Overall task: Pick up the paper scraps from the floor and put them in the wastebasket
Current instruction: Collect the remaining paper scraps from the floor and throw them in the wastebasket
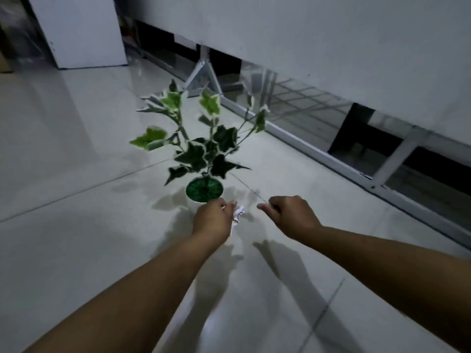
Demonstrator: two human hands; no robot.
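My left hand [212, 220] is closed around a crumpled white paper scrap [238, 214], which sticks out on the hand's right side. It hovers just in front of a small potted plant. My right hand [288, 215] is a short way to the right, fingers curled in with nothing visible inside. No wastebasket is in view, and no other scraps show on the floor.
A potted plant [204, 159] with green and white leaves stands on the glossy tiled floor [76, 225] just beyond my hands. A white metal frame with glass panels [331, 154] runs along the wall at right. A white cabinet [81, 31] stands at far left.
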